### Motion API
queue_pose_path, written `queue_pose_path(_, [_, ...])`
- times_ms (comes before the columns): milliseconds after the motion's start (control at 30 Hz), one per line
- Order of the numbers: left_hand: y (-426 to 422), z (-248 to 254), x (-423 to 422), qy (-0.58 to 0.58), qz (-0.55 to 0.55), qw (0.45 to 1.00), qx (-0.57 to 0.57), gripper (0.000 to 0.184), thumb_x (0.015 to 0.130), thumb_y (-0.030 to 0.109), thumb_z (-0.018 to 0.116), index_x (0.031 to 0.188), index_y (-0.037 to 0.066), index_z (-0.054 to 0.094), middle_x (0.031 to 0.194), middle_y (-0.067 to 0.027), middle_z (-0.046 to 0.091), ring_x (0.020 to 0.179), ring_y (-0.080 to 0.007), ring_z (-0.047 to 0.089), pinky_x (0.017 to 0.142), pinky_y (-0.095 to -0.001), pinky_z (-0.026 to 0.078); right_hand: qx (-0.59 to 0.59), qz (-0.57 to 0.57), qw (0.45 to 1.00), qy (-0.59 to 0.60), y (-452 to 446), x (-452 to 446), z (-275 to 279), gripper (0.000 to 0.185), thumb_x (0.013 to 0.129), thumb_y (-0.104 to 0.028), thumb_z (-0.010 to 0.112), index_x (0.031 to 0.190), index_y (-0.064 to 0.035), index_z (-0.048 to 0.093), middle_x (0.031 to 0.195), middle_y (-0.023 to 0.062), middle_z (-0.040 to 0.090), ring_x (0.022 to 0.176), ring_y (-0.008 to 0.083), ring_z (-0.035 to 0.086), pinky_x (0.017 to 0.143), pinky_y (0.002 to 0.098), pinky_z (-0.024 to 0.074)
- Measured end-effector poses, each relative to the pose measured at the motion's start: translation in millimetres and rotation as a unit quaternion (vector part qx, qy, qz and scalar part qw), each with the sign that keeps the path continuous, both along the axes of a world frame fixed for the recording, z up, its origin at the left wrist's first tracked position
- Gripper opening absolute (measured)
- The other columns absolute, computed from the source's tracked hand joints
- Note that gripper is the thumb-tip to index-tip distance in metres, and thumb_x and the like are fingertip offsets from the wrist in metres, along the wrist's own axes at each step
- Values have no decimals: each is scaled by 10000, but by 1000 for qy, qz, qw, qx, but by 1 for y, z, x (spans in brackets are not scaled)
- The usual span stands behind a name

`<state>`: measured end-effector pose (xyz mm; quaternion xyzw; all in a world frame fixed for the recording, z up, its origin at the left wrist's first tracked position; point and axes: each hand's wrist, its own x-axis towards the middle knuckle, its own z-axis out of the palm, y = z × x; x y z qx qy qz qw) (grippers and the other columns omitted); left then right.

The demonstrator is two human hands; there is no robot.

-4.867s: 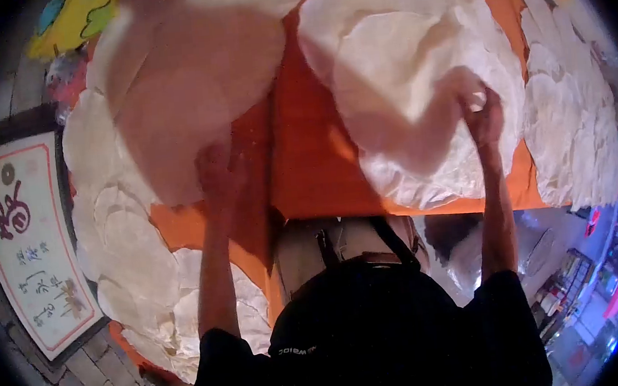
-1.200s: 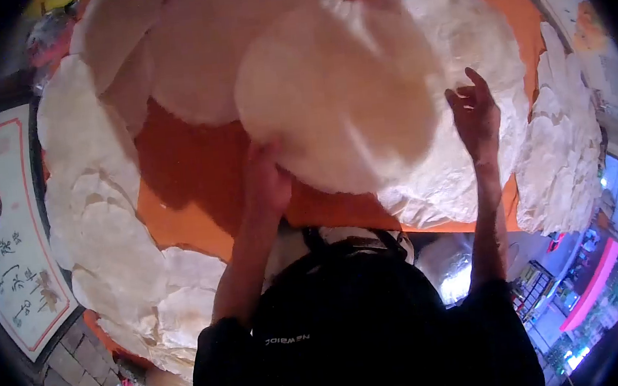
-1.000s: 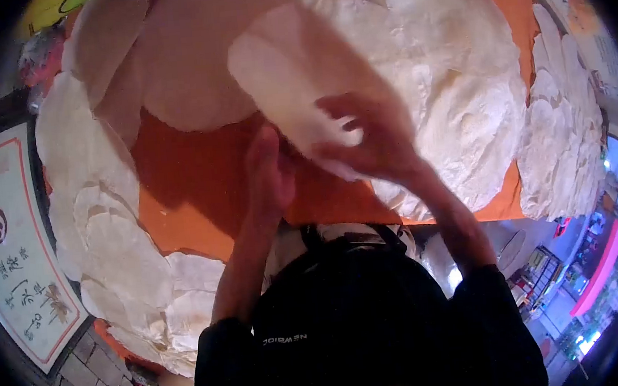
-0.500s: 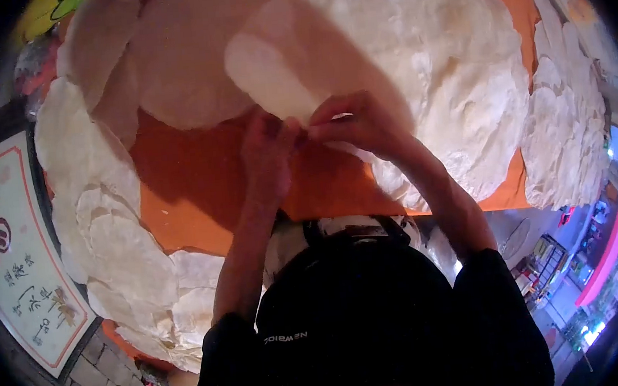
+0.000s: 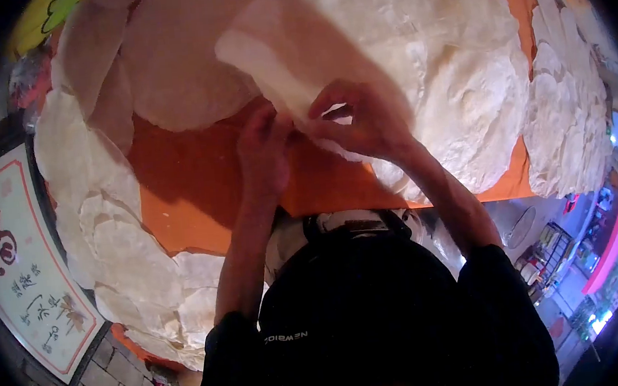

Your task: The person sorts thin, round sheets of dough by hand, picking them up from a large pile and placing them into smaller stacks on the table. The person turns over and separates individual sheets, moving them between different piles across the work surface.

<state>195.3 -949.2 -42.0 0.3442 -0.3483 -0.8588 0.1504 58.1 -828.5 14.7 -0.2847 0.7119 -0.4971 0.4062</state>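
In the head view, my left hand is closed, with thumb and fingertips pinched at the near edge of a thin, pale dough sheet. My right hand also pinches that edge, a short way to the right, its thumb and forefinger curved into a ring. The sheet lies away from me, partly over other sheets, and its outline is hard to trace in the shadow. Below my hands shows an orange cloth. Round dough sheets overlap beyond my left hand, and brighter layered ones lie to the right.
More overlapping sheets line the left side, and another stack lies far right. A framed white sign with brush writing leans at the left above brick paving. Lit shop goods show at lower right.
My right hand has shifted slightly right of my left, and the gap between them is wider. Both still pinch the sheet's edge. The whole view has tilted a little.
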Motion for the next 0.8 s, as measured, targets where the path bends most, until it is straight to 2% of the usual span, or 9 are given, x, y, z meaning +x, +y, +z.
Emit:
queue_pose_path(200, [-8, -13, -3, -18, -37, 998, -36, 263, 927, 137, 599, 1163, 29, 554, 1097, -48, 609, 970, -178, 596, 836, -314, 515, -12, -27, 964, 264, -10, 14, -14, 196, 810, -160, 708, 926, -3, 682, 964, 142, 667, 847, 226, 668, 731, 321, 568])
queue_pose_path(433, [-29, -28, 28, -85, -53, 994, -32, 308, 941, 185, 577, 1205, 31, 540, 1139, -54, 592, 1006, -187, 576, 872, -328, 492, 193, 161, 900, 356, -29, 9, -9, 255, 825, -162, 539, 1037, -84, 657, 882, 129, 676, 853, 263, 673, 786, 375, 548])
queue_pose_path(500, [-33, -34, 46, -106, -51, 993, -28, 322, 944, 199, 570, 1217, 31, 537, 1152, -56, 587, 1016, -189, 570, 882, -332, 485, 219, 200, 840, 454, -9, -30, 22, 265, 869, -169, 528, 1081, -42, 623, 964, 141, 678, 938, 248, 660, 862, 360, 526])
queue_pose_path(533, [-36, -36, 53, -115, -51, 992, -29, 329, 946, 206, 567, 1223, 32, 535, 1158, -57, 584, 1021, -190, 567, 887, -334, 482, 115, 70, 931, 339, 15, -52, 25, 264, 897, -188, 514, 1081, -31, 621, 1012, 146, 674, 966, 243, 653, 867, 365, 525])
queue_pose_path(567, [-37, -39, 59, -122, -51, 991, -32, 336, 948, 213, 564, 1229, 32, 533, 1164, -57, 582, 1027, -192, 564, 892, -336, 479, 2, -62, 976, 210, 39, -78, 29, 271, 926, -207, 499, 1080, -20, 619, 1060, 152, 670, 994, 239, 646, 872, 370, 523])
queue_pose_path(633, [-38, -44, 68, -134, -53, 989, -34, 349, 952, 227, 557, 1241, 32, 529, 1176, -59, 577, 1037, -194, 558, 902, -340, 472, -58, -187, 980, 28, 81, -136, 51, 306, 937, -249, 483, 1072, -16, 627, 1059, 155, 669, 974, 246, 644, 850, 361, 519])
queue_pose_path(733, [-35, -51, 77, -145, -59, 987, -35, 371, 957, 248, 548, 1258, 33, 523, 1194, -62, 569, 1052, -198, 549, 918, -346, 462, -178, -299, 930, -118, 140, -230, 84, 367, 953, -313, 460, 1060, -10, 639, 1059, 159, 668, 943, 255, 640, 817, 347, 512])
queue_pose_path(767, [-34, -53, 80, -148, -63, 986, -37, 378, 959, 255, 545, 1264, 33, 521, 1200, -63, 566, 1057, -199, 546, 923, -348, 459, -176, -299, 935, -74, 154, -251, 104, 390, 958, -334, 452, 1056, -9, 643, 1059, 160, 667, 933, 259, 639, 806, 342, 510])
queue_pose_path(800, [-33, -56, 82, -151, -67, 986, -39, 385, 961, 262, 541, 1270, 33, 519, 1206, -63, 564, 1063, -200, 543, 928, -351, 456, -32, -211, 946, 246, 164, -258, 132, 254, 903, -214, 538, 1012, -6, 637, 979, 129, 657, 850, 221, 631, 759, 334, 504])
